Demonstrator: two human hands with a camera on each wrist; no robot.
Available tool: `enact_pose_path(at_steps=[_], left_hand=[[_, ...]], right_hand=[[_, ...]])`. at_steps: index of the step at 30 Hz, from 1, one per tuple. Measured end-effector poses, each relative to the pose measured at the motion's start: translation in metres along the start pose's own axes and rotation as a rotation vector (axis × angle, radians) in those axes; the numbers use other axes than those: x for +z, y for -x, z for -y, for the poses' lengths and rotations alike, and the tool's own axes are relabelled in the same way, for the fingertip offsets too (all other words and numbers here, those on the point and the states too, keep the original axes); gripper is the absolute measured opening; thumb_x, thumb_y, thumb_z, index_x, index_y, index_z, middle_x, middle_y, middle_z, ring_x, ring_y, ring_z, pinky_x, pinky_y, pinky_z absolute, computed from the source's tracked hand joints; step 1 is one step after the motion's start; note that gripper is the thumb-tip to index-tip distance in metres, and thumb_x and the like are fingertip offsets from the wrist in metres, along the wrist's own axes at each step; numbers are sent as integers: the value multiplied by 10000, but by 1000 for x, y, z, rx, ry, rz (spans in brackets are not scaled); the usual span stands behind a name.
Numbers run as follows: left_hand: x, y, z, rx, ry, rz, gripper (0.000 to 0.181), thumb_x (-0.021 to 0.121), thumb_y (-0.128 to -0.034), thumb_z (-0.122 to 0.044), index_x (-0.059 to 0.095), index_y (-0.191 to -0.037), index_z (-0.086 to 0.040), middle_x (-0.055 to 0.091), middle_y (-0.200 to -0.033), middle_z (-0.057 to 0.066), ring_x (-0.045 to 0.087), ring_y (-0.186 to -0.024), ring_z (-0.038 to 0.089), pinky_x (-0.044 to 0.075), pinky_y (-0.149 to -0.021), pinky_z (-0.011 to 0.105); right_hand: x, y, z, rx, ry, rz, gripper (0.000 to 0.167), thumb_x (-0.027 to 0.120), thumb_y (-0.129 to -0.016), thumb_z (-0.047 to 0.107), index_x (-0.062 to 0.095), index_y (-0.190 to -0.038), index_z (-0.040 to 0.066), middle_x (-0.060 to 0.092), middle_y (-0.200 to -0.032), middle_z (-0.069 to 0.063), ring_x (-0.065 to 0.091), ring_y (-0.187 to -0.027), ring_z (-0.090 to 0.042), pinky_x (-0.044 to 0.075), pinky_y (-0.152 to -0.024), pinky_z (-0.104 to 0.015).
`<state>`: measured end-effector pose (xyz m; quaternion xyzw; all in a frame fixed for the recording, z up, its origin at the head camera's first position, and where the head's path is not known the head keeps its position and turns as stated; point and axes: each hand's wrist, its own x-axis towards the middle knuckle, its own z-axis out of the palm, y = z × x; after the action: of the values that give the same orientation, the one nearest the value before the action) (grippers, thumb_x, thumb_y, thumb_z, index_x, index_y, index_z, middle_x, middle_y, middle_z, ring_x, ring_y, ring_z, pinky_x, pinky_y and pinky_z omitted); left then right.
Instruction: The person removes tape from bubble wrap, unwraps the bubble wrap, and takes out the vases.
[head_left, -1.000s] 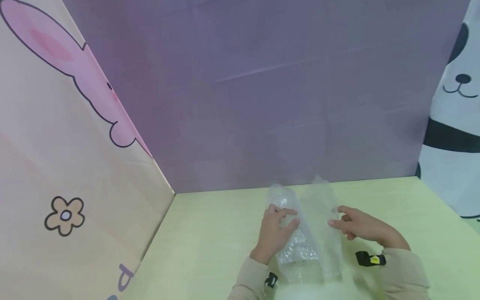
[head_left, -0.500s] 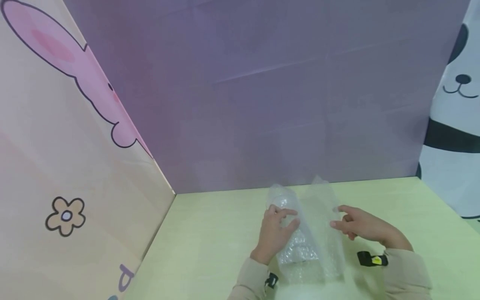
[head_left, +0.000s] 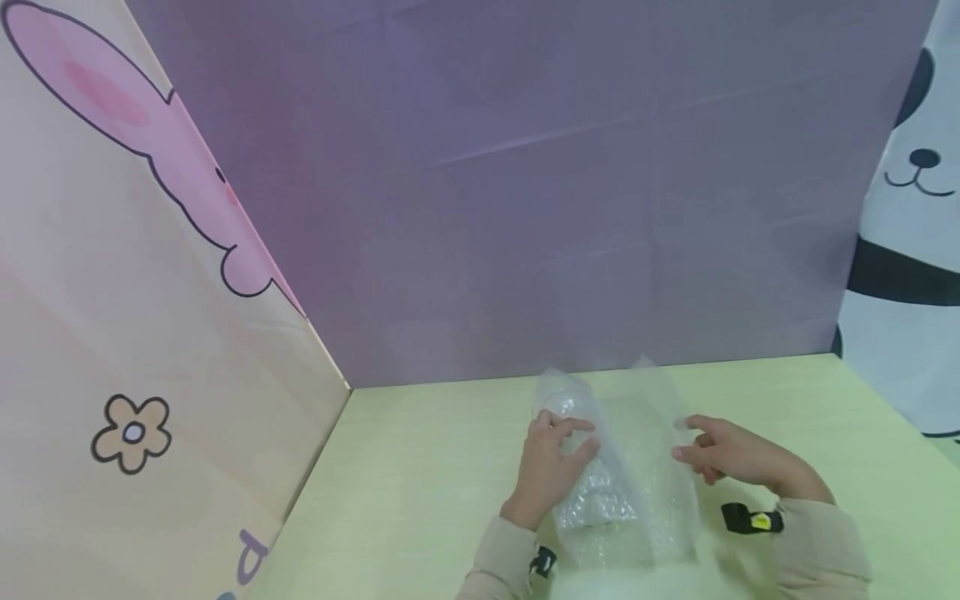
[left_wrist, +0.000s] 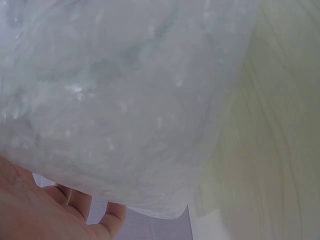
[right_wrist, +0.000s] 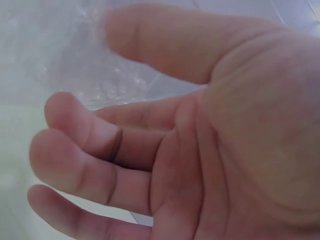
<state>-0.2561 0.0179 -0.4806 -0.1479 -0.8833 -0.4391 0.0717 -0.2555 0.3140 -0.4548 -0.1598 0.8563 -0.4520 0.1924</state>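
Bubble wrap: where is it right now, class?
In the head view, the bubble wrap is low, right of centre, over the table, between the left hand and the right hand.

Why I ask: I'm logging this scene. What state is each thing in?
Plastic wrap: crinkled, see-through
Left hand: on the wrap, thumb and forefinger apart, grip unclear
Right hand: at the wrap's right edge, thumb and forefinger apart, grip unclear
Table: partly covered by the wrap
Purple backdrop: upright, creased

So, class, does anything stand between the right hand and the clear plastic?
Nothing visible does: in the head view, the right hand is at the right edge of the clear plastic, with no other object between.
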Motion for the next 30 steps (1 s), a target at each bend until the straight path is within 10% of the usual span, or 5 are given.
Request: enact_pose_path(at_steps=[30], left_hand=[[0,1,2,18,-8,-6,277,675,-961,-427,747,-1185,-280,449,-926,-59,379,-806,50,363,-700,183]], right_hand=[[-13,7,-31,29,8,5,571,581,-1019,118,331,-1396,-230,534,-763,-20,482,-624,-117,445,-591,-262]])
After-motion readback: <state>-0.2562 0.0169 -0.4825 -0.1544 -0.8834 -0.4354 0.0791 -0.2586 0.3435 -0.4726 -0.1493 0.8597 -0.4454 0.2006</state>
